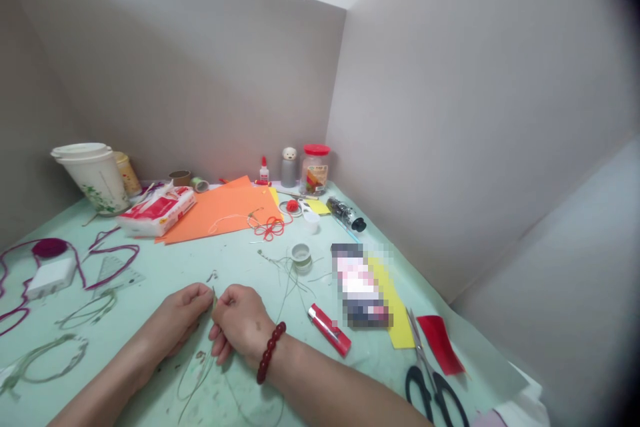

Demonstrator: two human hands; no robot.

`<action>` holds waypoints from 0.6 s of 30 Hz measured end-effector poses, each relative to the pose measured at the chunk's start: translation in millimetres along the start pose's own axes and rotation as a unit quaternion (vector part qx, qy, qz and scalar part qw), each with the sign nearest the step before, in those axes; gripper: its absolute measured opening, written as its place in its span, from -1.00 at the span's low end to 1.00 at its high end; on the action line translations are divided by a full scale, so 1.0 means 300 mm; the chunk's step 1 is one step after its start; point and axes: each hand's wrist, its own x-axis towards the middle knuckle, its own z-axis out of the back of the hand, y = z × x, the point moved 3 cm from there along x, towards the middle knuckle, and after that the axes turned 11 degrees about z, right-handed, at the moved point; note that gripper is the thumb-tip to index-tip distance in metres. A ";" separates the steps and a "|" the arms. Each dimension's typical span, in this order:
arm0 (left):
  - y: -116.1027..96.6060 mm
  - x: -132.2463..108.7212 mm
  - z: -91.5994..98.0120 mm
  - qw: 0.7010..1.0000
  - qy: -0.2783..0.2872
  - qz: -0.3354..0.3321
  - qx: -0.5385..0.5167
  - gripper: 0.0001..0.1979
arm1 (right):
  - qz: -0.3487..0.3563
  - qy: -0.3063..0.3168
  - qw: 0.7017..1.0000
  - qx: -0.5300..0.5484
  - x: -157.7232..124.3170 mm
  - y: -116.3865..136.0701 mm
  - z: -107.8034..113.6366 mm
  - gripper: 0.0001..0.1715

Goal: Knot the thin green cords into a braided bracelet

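Close together at the lower middle of the table, both my hands pinch a thin green cord [215, 300]. My left hand [186, 312] has its thumb and fingers closed on the cord's left side. From the right, my right hand [241, 320] grips it, its fingers curled; a red bead bracelet [271, 352] circles that wrist. Loose cord ends [196, 377] hang and curl on the table below my hands. A red lighter [329, 329] lies to the right of my right hand. More thin green cords [287, 273] spread out beyond it, beside a small round container [301, 255].
Scissors [425, 373] and a red strip [441, 345] lie at the right. Braided green cords [55, 360], a white block [51, 278] and purple yarn [49, 248] are at the left. Behind stand a lidded cup [93, 177], a tissue pack [159, 211], orange sheets [220, 210] and a red-lidded jar [315, 170].
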 end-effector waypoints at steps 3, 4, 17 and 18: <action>0.009 0.012 0.003 1.000 0.008 0.005 0.004 -0.59 | -0.001 -0.001 1.000 -0.003 -0.002 0.003 0.000 -0.83; 0.011 0.015 0.004 1.000 0.012 0.005 0.007 -0.59 | -0.001 -0.001 1.000 -0.003 -0.001 0.002 0.000 -0.83; 0.004 0.014 0.007 1.000 0.007 -0.008 0.014 -0.63 | 0.002 0.003 1.000 -0.009 0.000 -0.001 0.001 -0.88; 0.005 0.014 0.007 1.000 0.004 -0.006 0.013 -0.63 | 0.002 0.003 1.000 -0.009 -0.001 -0.002 0.001 -0.88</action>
